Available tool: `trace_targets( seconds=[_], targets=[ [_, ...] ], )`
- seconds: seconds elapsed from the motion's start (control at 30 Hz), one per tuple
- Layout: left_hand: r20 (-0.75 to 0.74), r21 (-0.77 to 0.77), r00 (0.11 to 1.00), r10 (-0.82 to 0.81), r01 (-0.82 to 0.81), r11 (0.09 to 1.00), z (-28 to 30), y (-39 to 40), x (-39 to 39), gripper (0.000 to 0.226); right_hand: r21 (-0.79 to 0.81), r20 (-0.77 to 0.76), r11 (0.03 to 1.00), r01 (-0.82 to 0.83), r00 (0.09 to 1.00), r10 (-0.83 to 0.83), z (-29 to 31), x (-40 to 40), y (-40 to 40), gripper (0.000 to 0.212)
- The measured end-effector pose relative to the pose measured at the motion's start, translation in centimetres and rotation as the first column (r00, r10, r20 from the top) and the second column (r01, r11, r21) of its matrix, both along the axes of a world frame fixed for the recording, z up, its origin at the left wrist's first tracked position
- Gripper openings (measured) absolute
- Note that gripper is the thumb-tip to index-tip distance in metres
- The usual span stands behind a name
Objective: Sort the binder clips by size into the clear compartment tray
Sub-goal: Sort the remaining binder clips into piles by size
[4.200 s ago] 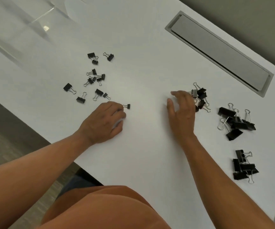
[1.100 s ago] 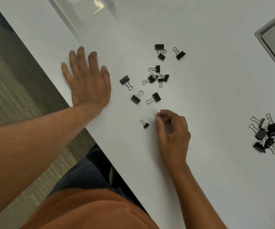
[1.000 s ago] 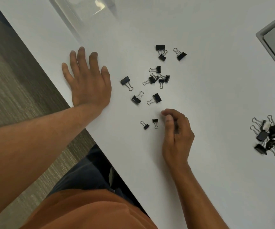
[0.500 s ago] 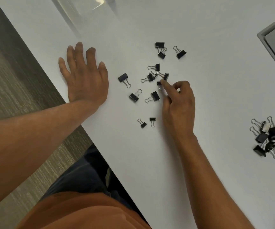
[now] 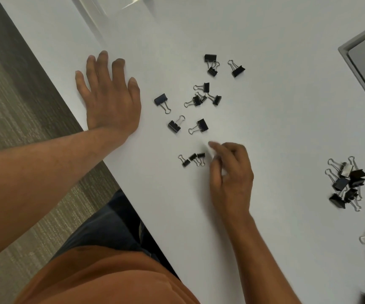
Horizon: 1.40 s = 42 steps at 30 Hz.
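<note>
The right hand (image 5: 232, 178) hovers low over the white table (image 5: 286, 106), fingers loosely curled and holding nothing, just beside three tiny clips (image 5: 192, 159). Beyond them lies a loose scatter of small clips (image 5: 199, 99). The left hand (image 5: 109, 97) rests flat, fingers spread. The clear tray (image 5: 111, 5) sits at the far edge.

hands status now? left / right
Left hand: open, flat on the table.
Right hand: fingers loosely curled, blurred; nothing visibly held, beside three tiny clips.
</note>
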<state>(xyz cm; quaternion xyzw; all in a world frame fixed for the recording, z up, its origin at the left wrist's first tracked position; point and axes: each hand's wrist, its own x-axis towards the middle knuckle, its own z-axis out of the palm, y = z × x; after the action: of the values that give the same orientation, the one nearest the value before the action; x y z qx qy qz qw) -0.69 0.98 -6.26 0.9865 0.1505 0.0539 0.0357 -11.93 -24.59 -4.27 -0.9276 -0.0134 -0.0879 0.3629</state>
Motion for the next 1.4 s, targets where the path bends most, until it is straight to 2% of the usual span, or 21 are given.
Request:
trace_targets(
  seconds=[0.1,0.2,0.3,0.5,0.67,0.77,0.93,1.03,1.1,1.2,1.33,1.4],
  targets=[
    [0.004,0.005,1.0,-0.001,0.001,1.0,0.0,0.0,0.0,0.047,-0.007,-0.039,0.999,-0.034,0.999,0.034,0.6,3.6,0.1,0.044],
    [0.007,0.004,1.0,-0.005,0.005,1.0,0.0,0.0,0.0,0.048,-0.182,-0.089,0.976,-0.116,0.991,0.101,0.8,7.7,0.8,0.055],
    [0.012,-0.005,1.0,-0.003,0.003,1.0,0.0,0.1,-0.1,0.047,-0.271,-0.068,0.95,-0.154,0.988,0.141,0.8,9.5,1.3,0.053],
    [0.005,0.0,1.0,0.006,-0.006,1.0,0.0,0.0,0.1,0.047,-0.206,-0.041,0.968,-0.141,0.99,0.135,-0.1,7.8,-0.1,0.041],
    [0.0,0.0,1.0,0.012,-0.012,1.0,-0.1,0.1,0.0,0.048,-0.138,-0.047,0.99,-0.009,0.999,0.002,-0.2,2.6,-1.9,0.034],
    [0.0,0.023,1.0,0.004,-0.004,1.0,-0.2,0.0,0.0,0.048,-0.129,-0.057,0.992,0.013,0.998,-0.021,-0.2,-0.1,-1.8,0.031],
    [0.007,0.006,1.0,0.005,-0.005,1.0,-0.3,0.0,0.0,0.047,-0.114,-0.056,0.993,-0.017,0.998,0.011,-0.1,-1.8,0.1,0.032],
    [0.01,0.014,1.0,0.002,-0.002,1.0,-0.4,0.1,0.1,0.046,-0.137,-0.094,0.98,-0.142,0.987,0.13,-0.2,-1.7,1.7,0.045],
    [0.009,0.005,1.0,0.0,0.0,1.0,-0.4,0.1,0.2,0.046,-0.165,-0.099,0.957,-0.241,0.969,0.227,-0.7,-1.5,2.4,0.041],
    [0.015,-0.022,1.0,0.002,-0.002,1.0,-0.2,0.2,0.1,0.046,-0.162,-0.05,0.947,-0.276,0.961,0.272,-1.6,-1.7,2.2,0.029],
    [0.025,-0.091,1.0,-0.013,0.015,0.996,-0.1,0.1,0.0,0.047,-0.184,-0.002,0.937,-0.296,0.954,0.301,-1.5,-2.5,0.8,0.029],
    [0.086,-0.192,0.996,-0.03,0.046,0.98,0.7,0.1,-0.2,0.045,-0.193,-0.005,0.93,-0.313,0.948,0.318,-0.9,-2.8,-0.8,0.032]
  ],
)
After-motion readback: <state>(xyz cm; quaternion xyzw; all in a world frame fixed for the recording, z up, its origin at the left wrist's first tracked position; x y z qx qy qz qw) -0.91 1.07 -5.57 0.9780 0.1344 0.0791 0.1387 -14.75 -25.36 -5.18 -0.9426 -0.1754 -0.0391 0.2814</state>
